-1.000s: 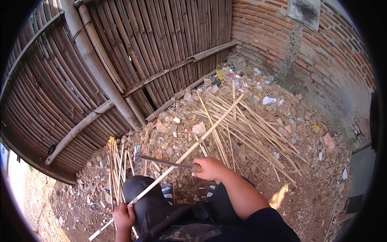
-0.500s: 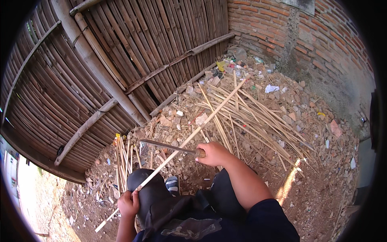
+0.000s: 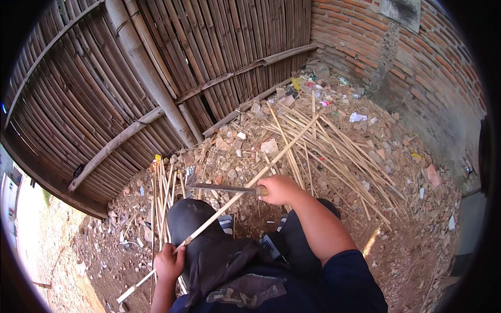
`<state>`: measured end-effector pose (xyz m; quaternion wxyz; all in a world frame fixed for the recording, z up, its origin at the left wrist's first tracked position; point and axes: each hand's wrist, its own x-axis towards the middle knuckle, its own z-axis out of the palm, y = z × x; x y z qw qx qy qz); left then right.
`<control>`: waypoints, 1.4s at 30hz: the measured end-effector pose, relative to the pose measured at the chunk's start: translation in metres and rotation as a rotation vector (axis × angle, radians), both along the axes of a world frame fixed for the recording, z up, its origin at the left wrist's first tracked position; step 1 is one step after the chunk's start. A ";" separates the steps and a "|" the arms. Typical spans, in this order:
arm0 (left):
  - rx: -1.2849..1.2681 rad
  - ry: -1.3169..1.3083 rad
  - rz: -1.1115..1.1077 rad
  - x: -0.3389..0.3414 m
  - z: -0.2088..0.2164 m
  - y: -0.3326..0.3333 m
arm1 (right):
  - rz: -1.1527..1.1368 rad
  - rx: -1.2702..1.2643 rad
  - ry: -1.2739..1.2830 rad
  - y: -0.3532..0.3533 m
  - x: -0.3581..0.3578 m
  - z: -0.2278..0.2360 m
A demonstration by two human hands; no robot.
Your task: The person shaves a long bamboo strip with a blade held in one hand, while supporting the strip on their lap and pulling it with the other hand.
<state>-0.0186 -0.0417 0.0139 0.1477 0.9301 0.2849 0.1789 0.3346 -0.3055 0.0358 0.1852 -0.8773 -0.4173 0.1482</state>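
A long pale bamboo strip (image 3: 217,213) slants from the lower left up to the pile at the upper right, passing over my knee. Near its lower end my left hand (image 3: 169,262) is closed around it. My right hand (image 3: 279,190) grips the handle of a long-bladed knife (image 3: 222,187). The blade points left and lies across the strip, close to its middle; whether it cuts into the wood I cannot tell. The knife's handle is mostly hidden in my fingers.
Beyond my hands lies a pile of bamboo strips (image 3: 344,156) on rubble-strewn ground. More strips (image 3: 163,190) stand to the left of my knee. A bamboo slat wall (image 3: 224,57) rises at the back left, and a brick wall (image 3: 355,31) at the back right.
My right hand and the knife have moved slightly up and right along the strip, the blade now lying flatter. The view has shifted a little. My left hand keeps its hold.
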 end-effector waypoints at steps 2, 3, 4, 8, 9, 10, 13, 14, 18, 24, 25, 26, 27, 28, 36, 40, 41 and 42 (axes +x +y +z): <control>0.006 -0.005 0.003 0.005 -0.003 0.004 | 0.005 -0.010 -0.001 -0.001 0.007 0.000; -0.015 -0.011 0.007 0.008 -0.005 0.005 | -0.031 -0.013 0.016 -0.003 0.011 0.002; -0.036 -0.017 0.009 0.011 -0.007 0.005 | -0.069 -0.017 0.031 -0.005 0.016 0.004; -0.039 0.007 0.050 0.017 -0.016 0.012 | -0.185 0.016 0.008 -0.004 0.024 0.005; -0.034 -0.012 0.044 0.020 -0.016 0.010 | -0.194 0.011 0.019 -0.003 0.020 0.009; -0.038 -0.004 0.042 0.022 -0.013 0.010 | -0.197 0.006 0.027 -0.002 0.018 0.010; -0.041 -0.022 0.033 0.024 -0.017 0.012 | -0.124 0.010 -0.011 -0.002 0.012 0.008; -0.052 -0.017 0.041 0.026 -0.015 0.011 | -0.088 0.006 -0.015 -0.002 0.012 0.011; -0.123 -0.046 0.055 0.025 -0.022 0.015 | -0.082 0.100 0.035 -0.007 0.018 0.009; -0.169 -0.087 0.045 0.025 -0.022 0.015 | -0.164 0.195 0.073 -0.009 0.025 0.011; -0.132 -0.033 0.067 0.024 -0.017 0.014 | -0.165 0.197 0.071 -0.009 0.025 0.010; -0.097 0.024 0.088 0.022 -0.013 0.012 | -0.144 0.188 0.029 -0.009 0.025 0.006; -0.099 0.026 0.086 0.022 -0.010 0.010 | -0.123 0.179 -0.013 -0.009 0.024 0.003; -0.129 0.038 0.087 0.022 -0.007 0.009 | -0.125 0.177 -0.011 -0.008 0.024 0.000; -0.129 -0.054 0.046 0.017 -0.020 0.009 | -0.080 0.082 0.000 -0.002 0.021 0.001; -0.203 -0.062 0.059 0.018 -0.025 0.010 | -0.130 0.026 0.144 -0.007 0.029 0.007; -0.205 -0.074 0.048 0.019 -0.025 0.011 | -0.133 0.024 0.142 -0.007 0.028 0.006; -0.206 -0.074 0.046 0.020 -0.024 0.010 | -0.133 0.036 0.095 -0.008 0.025 0.005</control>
